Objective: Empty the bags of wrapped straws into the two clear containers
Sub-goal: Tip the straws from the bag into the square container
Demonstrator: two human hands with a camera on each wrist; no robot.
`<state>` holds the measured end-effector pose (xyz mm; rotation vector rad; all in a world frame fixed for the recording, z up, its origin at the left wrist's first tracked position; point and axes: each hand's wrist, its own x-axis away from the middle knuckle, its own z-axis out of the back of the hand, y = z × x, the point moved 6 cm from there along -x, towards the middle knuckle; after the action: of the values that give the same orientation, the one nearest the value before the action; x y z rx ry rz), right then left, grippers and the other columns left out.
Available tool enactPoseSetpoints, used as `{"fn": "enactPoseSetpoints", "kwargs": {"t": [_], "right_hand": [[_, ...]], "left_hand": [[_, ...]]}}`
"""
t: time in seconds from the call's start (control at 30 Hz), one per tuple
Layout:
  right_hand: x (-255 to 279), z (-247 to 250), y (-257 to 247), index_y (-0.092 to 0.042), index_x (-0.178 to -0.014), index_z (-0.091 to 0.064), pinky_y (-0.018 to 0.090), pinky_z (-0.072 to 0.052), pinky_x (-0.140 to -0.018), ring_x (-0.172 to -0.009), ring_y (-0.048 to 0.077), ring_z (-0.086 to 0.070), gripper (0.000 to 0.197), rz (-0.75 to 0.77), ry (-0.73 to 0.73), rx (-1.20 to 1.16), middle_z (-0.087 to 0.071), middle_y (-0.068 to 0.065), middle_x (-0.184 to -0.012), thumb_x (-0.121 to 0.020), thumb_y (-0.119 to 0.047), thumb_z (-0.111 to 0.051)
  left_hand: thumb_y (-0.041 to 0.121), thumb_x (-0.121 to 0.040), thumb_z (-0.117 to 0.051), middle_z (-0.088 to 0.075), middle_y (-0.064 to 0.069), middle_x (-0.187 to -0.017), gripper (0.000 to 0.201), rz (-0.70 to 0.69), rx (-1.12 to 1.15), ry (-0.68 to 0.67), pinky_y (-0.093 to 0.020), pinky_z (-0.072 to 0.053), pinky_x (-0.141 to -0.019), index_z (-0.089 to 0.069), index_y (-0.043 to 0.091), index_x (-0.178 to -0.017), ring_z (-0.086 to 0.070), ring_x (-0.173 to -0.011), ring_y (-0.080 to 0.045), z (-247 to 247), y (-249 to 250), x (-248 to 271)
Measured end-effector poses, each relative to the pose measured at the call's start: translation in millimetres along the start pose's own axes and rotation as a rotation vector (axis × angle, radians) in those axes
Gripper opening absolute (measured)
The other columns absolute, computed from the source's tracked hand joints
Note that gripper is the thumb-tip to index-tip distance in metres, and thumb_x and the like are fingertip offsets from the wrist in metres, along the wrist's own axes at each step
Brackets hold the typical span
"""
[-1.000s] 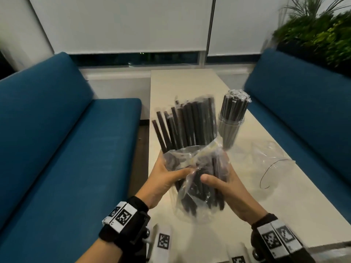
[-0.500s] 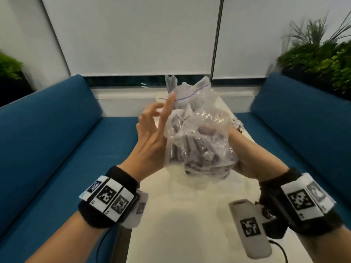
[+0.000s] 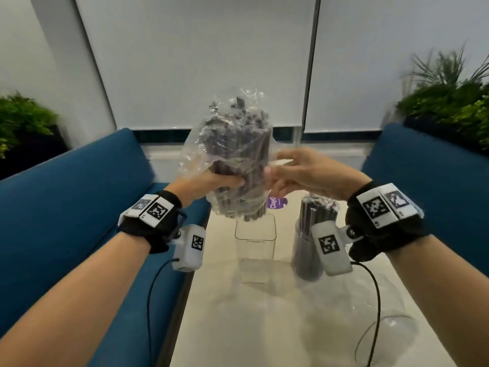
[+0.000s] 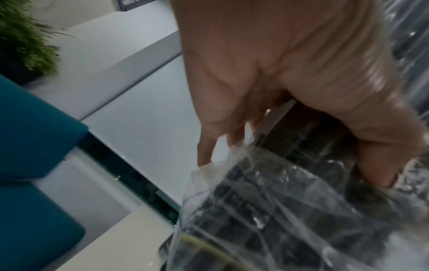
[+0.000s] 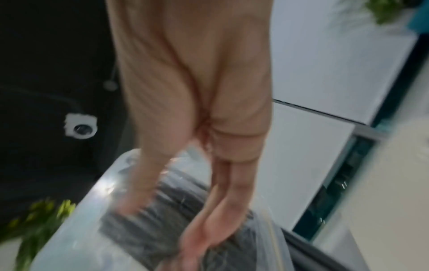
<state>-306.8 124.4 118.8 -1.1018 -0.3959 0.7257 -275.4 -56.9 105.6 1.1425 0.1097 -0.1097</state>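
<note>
A clear plastic bag of dark wrapped straws (image 3: 232, 154) hangs upright in the air, its lower end just above the empty square clear container (image 3: 255, 234). My left hand (image 3: 225, 181) grips the bundle round its middle through the plastic. My right hand (image 3: 283, 173) pinches the bag's right side. The second clear container (image 3: 309, 250), to the right, is packed with dark straws. The left wrist view shows my left hand (image 4: 301, 73) curled round the bag (image 4: 278, 220). In the blurred right wrist view my right hand (image 5: 197, 110) holds the bag (image 5: 150, 210) between thumb and fingers.
The containers stand on a long pale table (image 3: 264, 327) between two blue benches (image 3: 66, 221). An empty clear bag (image 3: 386, 332) lies at the table's near right. A purple label (image 3: 276, 202) shows behind the held bag. Plants stand at both sides.
The bag has come up off the table and been turned over above the empty container. My left hand went from open beside the bag to gripping its middle.
</note>
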Motion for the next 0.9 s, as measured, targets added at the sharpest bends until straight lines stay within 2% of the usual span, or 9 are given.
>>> {"fn": "enactPoseSetpoints", "kwargs": {"t": [0.1, 0.2, 0.33, 0.43, 0.53, 0.63, 0.73, 0.8, 0.9], "right_hand": [[-28.5, 10.5, 9.0, -0.014, -0.128, -0.037, 0.022, -0.056, -0.056, -0.079, 0.016, -0.067, 0.077, 0.033, 0.209, 0.276, -0.065, 0.006, -0.097, -0.068, -0.026, -0.084], [-55.1, 1.4, 26.9, -0.018, -0.137, -0.041, 0.026, -0.059, -0.069, -0.112, 0.023, -0.06, 0.086, 0.037, 0.15, 0.345, -0.057, 0.003, -0.129, -0.064, -0.025, -0.086], [-63.1, 3.7, 46.2, -0.017, -0.136, -0.047, 0.04, -0.062, -0.073, -0.098, 0.022, -0.066, 0.076, -0.034, 0.138, 0.294, -0.06, 0.007, -0.127, -0.07, -0.026, -0.083], [-66.8, 8.6, 52.8, -0.019, -0.136, -0.048, 0.033, -0.06, -0.062, -0.087, 0.022, -0.067, 0.078, -0.025, 0.152, 0.257, -0.062, 0.01, -0.121, -0.069, -0.043, -0.081], [-69.0, 16.8, 51.4, -0.027, -0.133, -0.052, 0.04, -0.059, -0.075, -0.106, 0.032, -0.059, 0.095, -0.01, 0.216, 0.36, -0.06, 0.012, -0.119, -0.054, -0.074, -0.074], [-67.6, 25.3, 50.8, -0.017, -0.129, -0.056, 0.021, -0.052, -0.062, -0.095, 0.021, -0.062, 0.068, -0.012, 0.241, 0.318, -0.063, 0.002, -0.109, -0.073, -0.05, -0.076], [-65.9, 33.9, 54.8, -0.016, -0.131, -0.052, 0.01, -0.049, -0.048, -0.075, 0.009, -0.062, 0.06, -0.011, 0.265, 0.266, -0.062, 0.0, -0.103, -0.081, -0.043, -0.071], [-66.2, 36.3, 54.3, -0.018, -0.136, -0.042, 0.016, -0.053, -0.049, -0.072, 0.014, -0.067, 0.068, -0.016, 0.274, 0.22, -0.062, 0.004, -0.109, -0.081, -0.049, -0.068], [-64.9, 44.1, 53.5, -0.023, -0.138, -0.033, 0.027, -0.058, -0.052, -0.067, 0.021, -0.072, 0.077, -0.052, 0.31, 0.189, -0.062, 0.008, -0.112, -0.078, -0.055, -0.068]], "left_hand": [[0.012, -0.075, -0.078, -0.071, -0.004, -0.105, 0.029, 0.03, -0.026, -0.014, -0.045, -0.046, -0.103, -0.067, 0.018, -0.1, -0.065, -0.103, -0.025, -3.8, -8.2, -20.0], [0.02, -0.068, -0.079, -0.072, -0.013, -0.107, 0.04, 0.034, -0.087, -0.02, -0.054, -0.049, -0.097, -0.068, 0.01, -0.106, -0.066, -0.102, -0.034, -11.7, -13.2, -34.1], [0.029, -0.058, -0.084, -0.072, -0.009, -0.109, 0.06, 0.043, -0.053, -0.038, -0.055, -0.052, -0.092, -0.065, 0.016, -0.113, -0.067, -0.103, -0.031, -16.0, -23.8, -47.0], [0.027, -0.056, -0.085, -0.071, -0.006, -0.114, 0.073, 0.023, -0.003, -0.05, -0.049, -0.054, -0.093, -0.059, 0.017, -0.123, -0.067, -0.106, -0.025, -17.4, -26.6, -53.9], [0.027, -0.062, -0.083, -0.07, -0.004, -0.117, 0.069, 0.016, -0.013, -0.035, -0.044, -0.053, -0.094, -0.058, 0.017, -0.126, -0.067, -0.107, -0.021, -17.3, -25.1, -59.8], [0.027, -0.068, -0.084, -0.07, 0.003, -0.109, 0.055, 0.02, -0.094, -0.014, -0.035, -0.054, -0.092, -0.062, 0.02, -0.118, -0.066, -0.102, -0.016, -15.9, -20.8, -65.9], [0.009, -0.078, -0.076, -0.068, 0.004, -0.103, 0.046, -0.018, -0.103, -0.052, -0.014, -0.055, -0.073, -0.059, 0.017, -0.12, -0.065, -0.091, -0.004, -16.4, -12.3, -69.9], [0.006, -0.078, -0.075, -0.069, 0.002, -0.104, 0.045, -0.031, -0.114, -0.051, -0.009, -0.052, -0.066, -0.061, 0.012, -0.12, -0.065, -0.091, -0.003, -12.9, -9.3, -71.9], [0.009, -0.075, -0.079, -0.07, 0.001, -0.108, 0.046, -0.024, -0.145, -0.031, -0.012, -0.051, -0.071, -0.063, 0.014, -0.118, -0.066, -0.098, -0.01, -9.4, -9.8, -75.0]]}}
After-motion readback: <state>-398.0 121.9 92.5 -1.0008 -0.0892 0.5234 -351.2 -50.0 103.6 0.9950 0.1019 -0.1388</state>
